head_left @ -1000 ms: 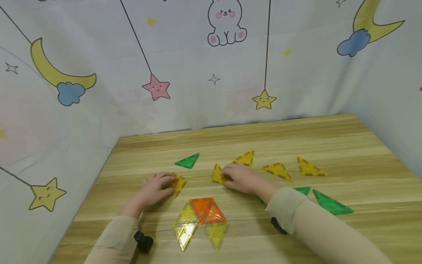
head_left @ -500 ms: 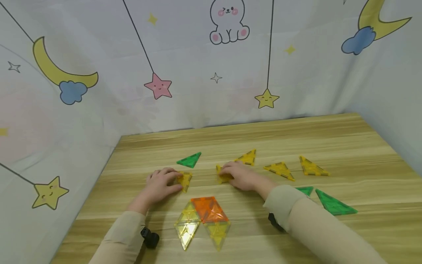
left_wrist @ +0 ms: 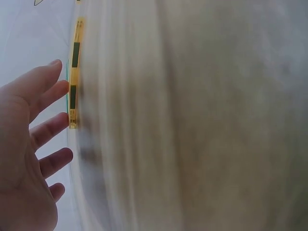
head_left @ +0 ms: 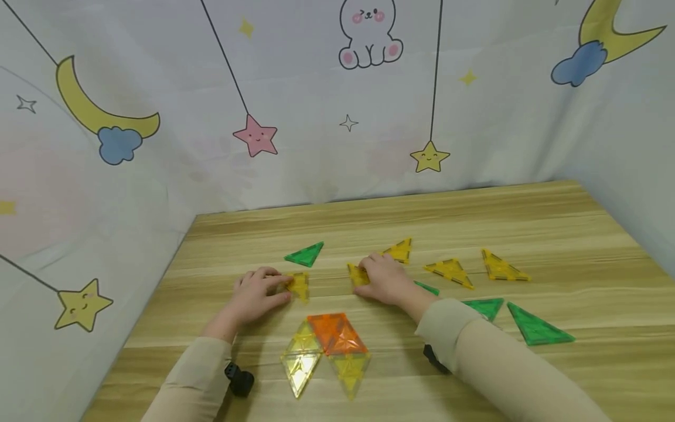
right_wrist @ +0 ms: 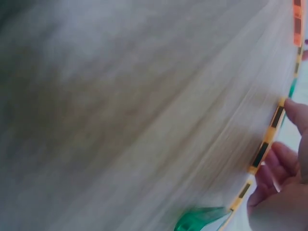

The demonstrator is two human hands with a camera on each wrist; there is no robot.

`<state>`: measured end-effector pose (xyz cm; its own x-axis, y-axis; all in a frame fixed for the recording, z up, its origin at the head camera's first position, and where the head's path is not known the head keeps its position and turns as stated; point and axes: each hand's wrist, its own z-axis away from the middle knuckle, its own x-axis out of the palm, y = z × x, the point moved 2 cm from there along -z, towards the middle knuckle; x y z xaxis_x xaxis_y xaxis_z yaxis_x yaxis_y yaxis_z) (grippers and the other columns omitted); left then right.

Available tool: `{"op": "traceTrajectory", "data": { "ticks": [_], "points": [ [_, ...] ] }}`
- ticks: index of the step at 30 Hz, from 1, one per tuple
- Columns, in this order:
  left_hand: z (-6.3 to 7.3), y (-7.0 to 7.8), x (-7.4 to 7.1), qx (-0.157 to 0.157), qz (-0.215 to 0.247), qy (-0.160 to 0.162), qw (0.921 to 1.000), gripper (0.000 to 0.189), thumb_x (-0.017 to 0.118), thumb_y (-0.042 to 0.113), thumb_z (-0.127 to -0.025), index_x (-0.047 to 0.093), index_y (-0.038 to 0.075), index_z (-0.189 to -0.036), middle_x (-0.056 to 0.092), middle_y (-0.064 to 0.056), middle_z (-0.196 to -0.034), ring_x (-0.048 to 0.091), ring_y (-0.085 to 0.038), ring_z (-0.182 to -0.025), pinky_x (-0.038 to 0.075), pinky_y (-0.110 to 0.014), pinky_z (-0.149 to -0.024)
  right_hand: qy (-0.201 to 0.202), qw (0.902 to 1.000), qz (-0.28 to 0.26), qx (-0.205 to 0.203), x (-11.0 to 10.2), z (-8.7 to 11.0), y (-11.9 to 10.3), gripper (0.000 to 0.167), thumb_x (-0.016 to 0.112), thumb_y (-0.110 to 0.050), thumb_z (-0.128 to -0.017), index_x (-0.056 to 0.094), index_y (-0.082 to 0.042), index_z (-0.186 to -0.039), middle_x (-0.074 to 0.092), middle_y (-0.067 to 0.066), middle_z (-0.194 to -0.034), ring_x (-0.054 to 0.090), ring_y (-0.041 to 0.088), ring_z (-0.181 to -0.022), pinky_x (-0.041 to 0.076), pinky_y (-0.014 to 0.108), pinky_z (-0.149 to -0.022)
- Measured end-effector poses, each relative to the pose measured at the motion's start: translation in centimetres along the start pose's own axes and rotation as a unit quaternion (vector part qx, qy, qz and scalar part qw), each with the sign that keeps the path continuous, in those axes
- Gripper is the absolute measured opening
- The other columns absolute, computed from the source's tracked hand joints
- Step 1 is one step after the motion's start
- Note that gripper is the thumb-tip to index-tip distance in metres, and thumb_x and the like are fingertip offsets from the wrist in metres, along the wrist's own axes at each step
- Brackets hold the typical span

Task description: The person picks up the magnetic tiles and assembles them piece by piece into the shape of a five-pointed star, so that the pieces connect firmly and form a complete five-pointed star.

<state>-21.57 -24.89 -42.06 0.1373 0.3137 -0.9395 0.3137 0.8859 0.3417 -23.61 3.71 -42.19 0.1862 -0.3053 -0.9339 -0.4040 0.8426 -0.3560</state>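
Note:
In the head view, my left hand lies at the left part of a translucent yellow triangular magnetic tile. Its fairly straight fingers touch this tile, seen edge-on in the left wrist view. My right hand grips another yellow triangular tile, with the thumb at one end and bent fingers farther along. That hand covers part of the tile. Closer to me lies a flat group of joined tiles: orange triangles, a pair of pale yellow triangles on the left and one yellow triangle on the right.
A green triangular tile lies behind the left hand. Yellow triangular tiles spread behind and right of the right hand. Green tiles lie near the right forearm. A printed curtain borders the wooden table.
The left tile has turned under my left fingers and shifted slightly right. The right tile has turned as well, and my right fingers have changed their hold. The head view has shifted a little.

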Motion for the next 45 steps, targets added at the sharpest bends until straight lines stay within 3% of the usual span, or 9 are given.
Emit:
{"op": "traceTrajectory", "data": {
  "ticks": [5, 9, 14, 19, 23, 26, 34, 39, 45],
  "points": [
    [0.1, 0.2, -0.3, -0.005, 0.009, -0.006, 0.9999, 0.040, 0.060, 0.041, -0.090, 0.063, 0.021, -0.125, 0.052, -0.008, -0.119, 0.043, -0.038, -0.110, 0.018, -0.063, -0.093, 0.002, 0.9999, -0.011, 0.012, 0.1, -0.1, 0.2, 0.055, 0.069, -0.044, -0.082, 0.058, -0.007, -0.120, 0.054, 0.008, -0.119, 0.046, 0.032, -0.109, 0.039, 0.048, -0.090],
    [-0.1, 0.3, -0.3, 0.003, 0.020, -0.025, 0.9995, 0.040, 0.059, 0.041, -0.091, 0.064, 0.019, -0.123, 0.057, -0.004, -0.112, 0.049, -0.029, -0.105, 0.028, -0.050, -0.086, 0.007, 0.9996, 0.000, 0.027, 0.1, -0.1, 0.1, 0.061, 0.068, -0.051, -0.080, 0.057, -0.005, -0.120, 0.052, 0.011, -0.119, 0.045, 0.031, -0.110, 0.038, 0.045, -0.091],
    [-0.2, 0.3, -0.2, 0.018, 0.067, -0.057, 0.9960, 0.041, 0.060, 0.037, -0.091, 0.063, 0.013, -0.124, 0.056, 0.000, -0.099, 0.050, -0.017, -0.086, 0.038, -0.036, -0.075, 0.008, 0.9987, 0.038, 0.035, 0.2, -0.1, -0.1, 0.059, 0.068, -0.053, -0.079, 0.060, -0.008, -0.116, 0.052, 0.008, -0.113, 0.045, 0.029, -0.105, 0.039, 0.044, -0.088],
    [-0.5, 0.2, 0.0, 0.031, 0.113, -0.037, 0.9924, 0.035, 0.060, 0.022, -0.093, 0.061, 0.009, -0.126, 0.055, -0.001, -0.099, 0.050, -0.017, -0.088, 0.042, -0.037, -0.075, 0.008, 0.9980, 0.046, 0.041, 0.1, 0.0, -0.1, 0.058, 0.067, -0.056, -0.078, 0.062, -0.011, -0.114, 0.053, 0.004, -0.111, 0.046, 0.027, -0.102, 0.040, 0.043, -0.085],
    [-0.7, 0.0, 0.1, 0.044, 0.084, -0.010, 0.9954, 0.036, 0.059, 0.013, -0.093, 0.059, 0.010, -0.128, 0.056, -0.004, -0.107, 0.050, -0.022, -0.096, 0.042, -0.041, -0.079, 0.006, 0.9974, 0.055, 0.046, 0.1, 0.0, -0.3, 0.060, 0.065, -0.060, -0.077, 0.062, -0.012, -0.113, 0.054, 0.003, -0.110, 0.046, 0.026, -0.102, 0.040, 0.043, -0.086],
    [-0.7, -0.2, 0.2, 0.041, 0.050, -0.012, 0.9978, 0.038, 0.060, 0.018, -0.093, 0.058, 0.014, -0.130, 0.055, -0.005, -0.111, 0.048, -0.025, -0.097, 0.038, -0.044, -0.082, 0.004, 0.9967, 0.066, 0.046, 0.2, 0.0, -0.4, 0.058, 0.065, -0.059, -0.078, 0.061, -0.012, -0.113, 0.054, 0.003, -0.110, 0.046, 0.026, -0.101, 0.040, 0.043, -0.085],
    [-0.6, -0.1, 0.2, 0.024, 0.028, -0.024, 0.9990, 0.040, 0.064, 0.037, -0.088, 0.060, 0.026, -0.127, 0.050, -0.006, -0.122, 0.042, -0.031, -0.103, 0.026, -0.056, -0.089, 0.000, 0.9989, 0.045, -0.014, -0.1, 0.2, 0.1, 0.048, 0.068, -0.047, -0.080, 0.062, -0.014, -0.114, 0.053, 0.001, -0.112, 0.045, 0.025, -0.098, 0.039, 0.042, -0.080],
    [-0.7, 0.5, 0.1, 0.037, 0.019, -0.022, 0.9989, 0.040, 0.067, 0.039, -0.086, 0.061, 0.024, -0.122, 0.047, -0.007, -0.133, 0.039, -0.039, -0.115, 0.023, -0.060, -0.093, -0.014, 0.9981, 0.015, -0.059, -0.5, 0.6, 0.7, 0.046, 0.070, -0.040, -0.081, 0.062, -0.013, -0.117, 0.054, 0.003, -0.116, 0.045, 0.025, -0.097, 0.039, 0.040, -0.082],
    [-1.1, 1.1, 0.4, 0.041, 0.016, -0.030, 0.9986, 0.041, 0.067, 0.039, -0.086, 0.061, 0.019, -0.121, 0.050, -0.002, -0.134, 0.040, -0.037, -0.120, 0.023, -0.059, -0.093, -0.034, 0.9937, -0.024, -0.104, -1.1, 1.0, 1.1, 0.044, 0.070, -0.030, -0.082, 0.061, -0.008, -0.120, 0.055, 0.008, -0.119, 0.047, 0.027, -0.105, 0.037, 0.042, -0.089]
  ]
}}
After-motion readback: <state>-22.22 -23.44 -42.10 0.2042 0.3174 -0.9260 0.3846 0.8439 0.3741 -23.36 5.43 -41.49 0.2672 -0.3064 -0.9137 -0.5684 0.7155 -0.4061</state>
